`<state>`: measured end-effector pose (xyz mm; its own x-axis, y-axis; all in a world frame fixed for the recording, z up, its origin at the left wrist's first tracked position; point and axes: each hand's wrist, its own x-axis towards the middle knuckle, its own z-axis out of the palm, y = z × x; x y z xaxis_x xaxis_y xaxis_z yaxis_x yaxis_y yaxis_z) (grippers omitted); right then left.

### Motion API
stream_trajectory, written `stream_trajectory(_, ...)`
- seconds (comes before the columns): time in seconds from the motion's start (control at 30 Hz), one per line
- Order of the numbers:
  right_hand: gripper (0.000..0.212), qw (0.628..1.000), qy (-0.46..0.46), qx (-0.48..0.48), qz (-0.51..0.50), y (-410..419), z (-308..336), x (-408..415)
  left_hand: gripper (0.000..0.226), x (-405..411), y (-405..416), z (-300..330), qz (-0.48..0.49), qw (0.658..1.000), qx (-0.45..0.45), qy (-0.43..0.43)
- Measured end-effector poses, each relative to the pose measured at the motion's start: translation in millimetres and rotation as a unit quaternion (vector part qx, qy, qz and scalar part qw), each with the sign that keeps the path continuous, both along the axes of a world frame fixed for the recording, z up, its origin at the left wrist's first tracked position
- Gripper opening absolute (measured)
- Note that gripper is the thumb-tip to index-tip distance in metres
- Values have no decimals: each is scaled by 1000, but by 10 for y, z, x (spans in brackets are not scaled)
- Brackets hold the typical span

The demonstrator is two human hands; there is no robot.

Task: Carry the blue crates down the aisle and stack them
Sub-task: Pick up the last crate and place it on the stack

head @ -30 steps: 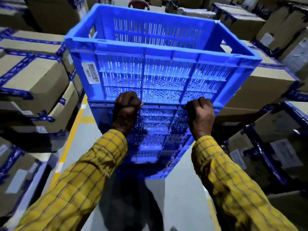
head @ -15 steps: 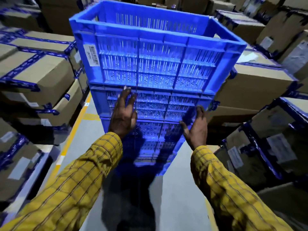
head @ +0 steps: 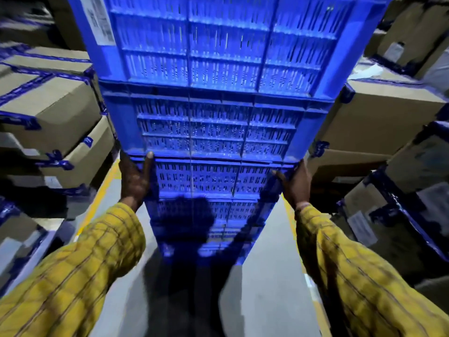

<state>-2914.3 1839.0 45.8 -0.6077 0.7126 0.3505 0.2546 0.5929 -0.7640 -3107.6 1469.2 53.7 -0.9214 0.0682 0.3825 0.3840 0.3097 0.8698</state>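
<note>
A tall stack of blue slotted crates (head: 213, 127) stands in the aisle right in front of me, filling the middle of the view. The top crate (head: 218, 42) carries a white barcode label (head: 99, 18), and its rim is cut off by the frame's upper edge. My left hand (head: 134, 178) holds the stack's left corner just under the second crate, one finger pointing up onto the rim. My right hand (head: 295, 183) wraps the right corner at the same height. The lower crates (head: 209, 215) lie in my shadow.
Cardboard boxes with blue tape are piled along the left (head: 48, 110) and the right (head: 379, 117) of the aisle, close to the stack. The grey floor (head: 267, 288) has a yellow line (head: 102, 190) on the left side.
Both hands moved from the stack's front face out to its two corners. The stack now looms closer and higher, with the top crate's rim out of view.
</note>
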Motion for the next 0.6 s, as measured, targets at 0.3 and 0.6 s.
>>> stream_trajectory(0.3,62,997,34,25,-69,-157,-12,-67,64,-128,-20,-181,-25,998,41,-34)
stream_trajectory(0.6,47,996,0,34,-81,-111,-41,14,75,14,1,-57,-52,997,51,-3)
